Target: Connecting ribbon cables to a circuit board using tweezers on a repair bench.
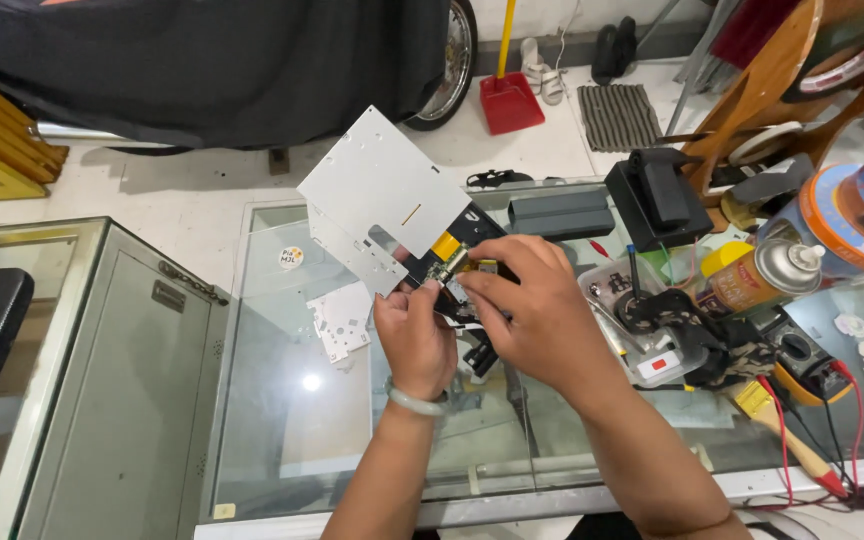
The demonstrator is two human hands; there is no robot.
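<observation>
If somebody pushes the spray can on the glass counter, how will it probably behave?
The spray can lies on its side among clutter, so being round it would probably roll a little, then stop against the tools beside it. It looks like rigid metal, likely smooth and somewhat slippery.

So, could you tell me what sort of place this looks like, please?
Probably a small electronics repair shop. The hands work a metal-plated part over a glass counter, with a multimeter and spray can on it; a motorbike wheel stands behind.

Both hands (482, 320) grip a grey metal plate (377, 195) over the glass counter (282, 400)
</observation>
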